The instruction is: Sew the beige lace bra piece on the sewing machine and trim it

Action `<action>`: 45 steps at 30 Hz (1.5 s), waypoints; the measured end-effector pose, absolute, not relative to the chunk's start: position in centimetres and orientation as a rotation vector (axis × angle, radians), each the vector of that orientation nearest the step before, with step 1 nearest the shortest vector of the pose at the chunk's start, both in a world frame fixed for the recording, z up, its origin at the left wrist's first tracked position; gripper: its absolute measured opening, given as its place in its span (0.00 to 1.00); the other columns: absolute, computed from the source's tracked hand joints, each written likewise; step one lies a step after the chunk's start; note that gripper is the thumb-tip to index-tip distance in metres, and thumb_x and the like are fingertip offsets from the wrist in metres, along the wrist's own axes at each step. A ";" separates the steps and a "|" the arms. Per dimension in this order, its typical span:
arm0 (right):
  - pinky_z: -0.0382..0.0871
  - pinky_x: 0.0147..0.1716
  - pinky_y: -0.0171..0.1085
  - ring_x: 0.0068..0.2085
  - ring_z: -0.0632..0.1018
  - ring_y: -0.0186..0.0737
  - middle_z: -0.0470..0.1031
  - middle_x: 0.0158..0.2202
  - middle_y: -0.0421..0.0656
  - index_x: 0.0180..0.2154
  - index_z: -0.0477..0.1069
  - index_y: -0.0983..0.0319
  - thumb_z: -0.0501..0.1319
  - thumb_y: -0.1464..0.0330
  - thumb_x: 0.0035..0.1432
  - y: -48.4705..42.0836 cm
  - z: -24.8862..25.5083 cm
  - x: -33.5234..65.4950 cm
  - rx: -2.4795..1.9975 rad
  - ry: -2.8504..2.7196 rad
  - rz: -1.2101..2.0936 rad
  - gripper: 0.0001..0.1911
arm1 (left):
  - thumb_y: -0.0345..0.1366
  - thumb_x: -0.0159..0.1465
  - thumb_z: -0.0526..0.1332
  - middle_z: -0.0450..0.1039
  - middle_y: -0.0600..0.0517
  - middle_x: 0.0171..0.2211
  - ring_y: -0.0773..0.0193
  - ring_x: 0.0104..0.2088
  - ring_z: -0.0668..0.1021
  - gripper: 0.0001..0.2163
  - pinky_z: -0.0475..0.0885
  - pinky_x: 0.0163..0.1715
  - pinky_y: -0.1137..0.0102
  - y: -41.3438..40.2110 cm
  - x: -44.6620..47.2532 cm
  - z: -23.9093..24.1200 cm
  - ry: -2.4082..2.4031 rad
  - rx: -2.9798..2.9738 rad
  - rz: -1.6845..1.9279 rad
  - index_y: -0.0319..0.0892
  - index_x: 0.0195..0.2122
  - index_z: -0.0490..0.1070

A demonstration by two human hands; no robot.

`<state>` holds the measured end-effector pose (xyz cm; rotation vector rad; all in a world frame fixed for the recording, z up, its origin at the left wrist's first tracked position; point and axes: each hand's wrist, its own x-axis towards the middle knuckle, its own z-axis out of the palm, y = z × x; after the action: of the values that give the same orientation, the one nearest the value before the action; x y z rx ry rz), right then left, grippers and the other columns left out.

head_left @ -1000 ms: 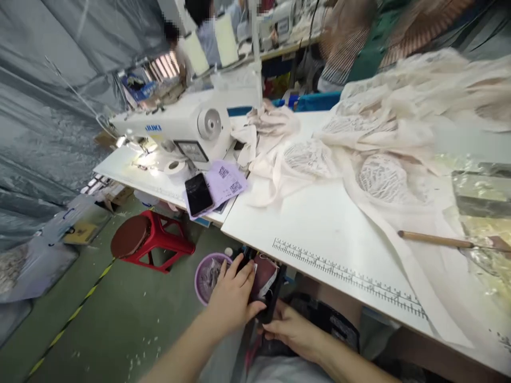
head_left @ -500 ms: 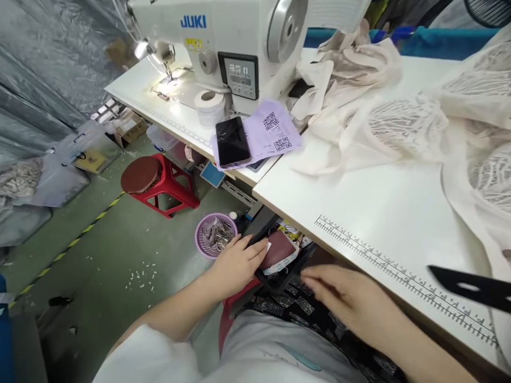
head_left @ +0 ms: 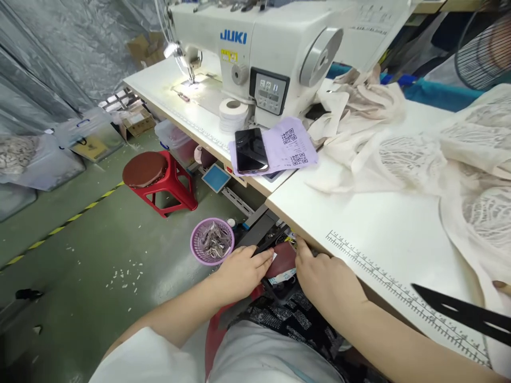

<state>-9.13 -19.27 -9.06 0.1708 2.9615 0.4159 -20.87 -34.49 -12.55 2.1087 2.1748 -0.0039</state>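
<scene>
Under the table edge, a small black drawer is pulled out. Inside lies a dark red flat piece with a white, blue-printed edge. My left hand rests over the drawer's left side, its fingers curled over the rim by a small white tag. On the other side my right hand reaches in beside the red piece. Its index finger is stretched out, and the tips of the other fingers are partly hidden by the table edge. I see nothing held in it.
A JUKI sewing machine stands behind, with a phone on purple paper. Beige lace garments and a black blade lie right. A purple basket and red stool stand on the floor.
My right hand has moved left and forward, from beside the drawer into it. My left hand stays at the drawer's rim. The view has shifted slightly.
</scene>
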 end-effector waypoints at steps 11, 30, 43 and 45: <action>0.62 0.21 0.43 0.28 0.73 0.51 0.74 0.39 0.62 0.35 0.77 0.68 0.54 0.83 0.41 -19.4 -11.0 -10.6 0.176 3.040 0.424 0.19 | 0.36 0.64 0.51 0.54 0.50 0.61 0.54 0.54 0.64 0.22 0.64 0.52 0.60 -34.5 -21.6 -13.3 2.127 2.028 -0.040 0.41 0.60 0.55; 0.69 0.34 0.35 0.34 0.75 0.35 0.76 0.35 0.46 0.35 0.71 0.64 0.48 0.77 0.60 -19.3 -6.4 -4.4 -0.068 3.731 -0.477 0.13 | 0.36 0.55 0.62 0.60 0.48 0.58 0.49 0.57 0.61 0.22 0.58 0.56 0.54 -33.7 -21.2 -11.4 2.154 2.000 0.027 0.42 0.51 0.66; 0.69 0.34 0.37 0.35 0.74 0.39 0.74 0.31 0.43 0.34 0.73 0.60 0.65 0.54 0.46 -12.6 -5.3 -3.0 1.249 2.339 -2.619 0.18 | 0.52 0.49 0.66 0.60 0.42 0.55 0.45 0.60 0.55 0.34 0.43 0.57 0.40 -29.7 -22.8 -10.6 2.069 2.233 -0.054 0.42 0.54 0.62; 0.68 0.31 0.36 0.31 0.73 0.37 0.73 0.28 0.42 0.31 0.72 0.61 0.66 0.54 0.45 -12.0 -5.3 -3.5 1.226 2.148 -2.774 0.17 | 0.53 0.49 0.65 0.63 0.42 0.52 0.47 0.58 0.59 0.33 0.43 0.57 0.40 -28.6 -23.0 -10.5 2.062 2.257 -0.055 0.41 0.53 0.63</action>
<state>-3.45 -12.03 -5.28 1.2257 2.1478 -2.7740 -22.96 -28.62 -10.51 2.2575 2.0615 -0.0550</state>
